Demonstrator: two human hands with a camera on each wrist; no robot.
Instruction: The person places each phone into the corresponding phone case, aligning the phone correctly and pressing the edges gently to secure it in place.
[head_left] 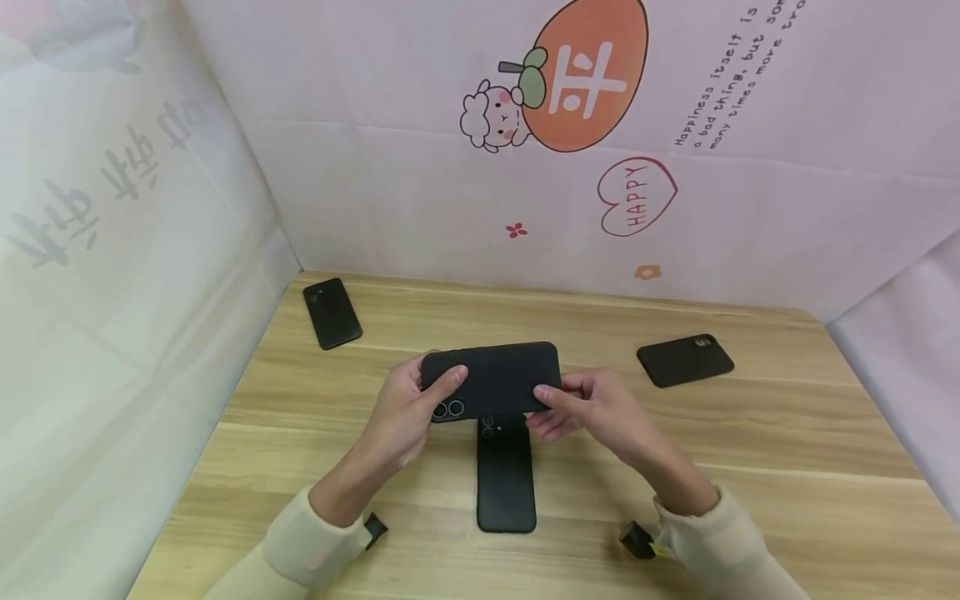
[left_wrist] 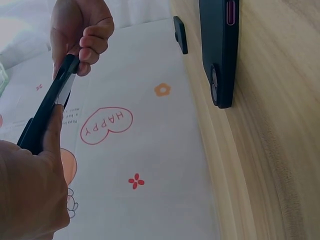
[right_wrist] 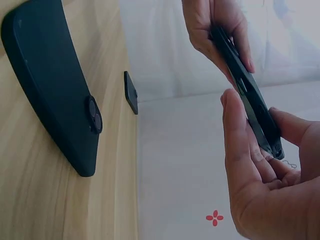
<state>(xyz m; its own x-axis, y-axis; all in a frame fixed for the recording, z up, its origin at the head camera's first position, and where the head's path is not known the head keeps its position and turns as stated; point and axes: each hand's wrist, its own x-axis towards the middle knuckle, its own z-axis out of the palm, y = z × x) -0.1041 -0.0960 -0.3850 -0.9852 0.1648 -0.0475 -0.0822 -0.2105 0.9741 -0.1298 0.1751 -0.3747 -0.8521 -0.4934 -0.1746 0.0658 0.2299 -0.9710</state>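
Note:
Both hands hold a black cased phone [head_left: 498, 375] level above the table, its dark back facing up and two camera rings at the lower left. At the left end, my left hand [head_left: 397, 408] grips it with the thumb across the back and the fingers underneath. My right hand [head_left: 603, 412] pinches the right end near its lower corner, thumb on the back. From the right wrist view, the phone [right_wrist: 250, 95] appears edge-on, with a slot in its side. Below it, another black phone [head_left: 507, 492] lies on the table, its camera end partly covered in the head view.
On the wooden table [head_left: 262, 467] lie two more black phone-shaped items: one [head_left: 332, 314] at the back left, another [head_left: 686, 361] toward the right. White printed cloth [head_left: 412, 208] hangs behind and at the sides. Small black pieces [head_left: 637, 540] show by the cuffs.

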